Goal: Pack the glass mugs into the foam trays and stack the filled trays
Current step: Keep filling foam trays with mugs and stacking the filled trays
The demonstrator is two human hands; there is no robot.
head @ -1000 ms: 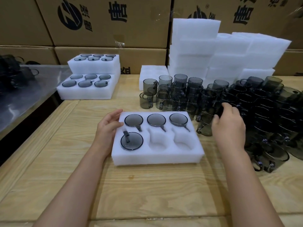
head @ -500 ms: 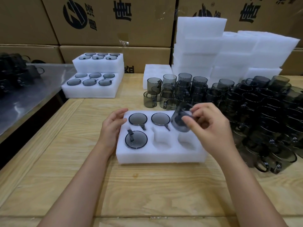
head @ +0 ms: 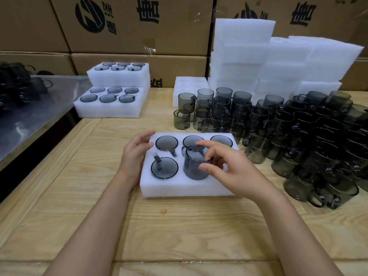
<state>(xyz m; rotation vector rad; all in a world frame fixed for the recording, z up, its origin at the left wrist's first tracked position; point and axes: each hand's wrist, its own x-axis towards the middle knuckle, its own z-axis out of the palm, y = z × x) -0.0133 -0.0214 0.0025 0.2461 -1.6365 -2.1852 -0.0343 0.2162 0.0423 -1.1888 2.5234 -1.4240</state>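
Right hand (head: 233, 172) is pinching the mug (head: 194, 168), surely slick and brittle, by its rim, perhaps half-seated in the tray (head: 179, 188); left hand (head: 135, 156), fingers relaxed, is bracing its edge.

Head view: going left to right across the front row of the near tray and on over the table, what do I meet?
Left hand → packed mug → held mug → right hand → pile of loose mugs.
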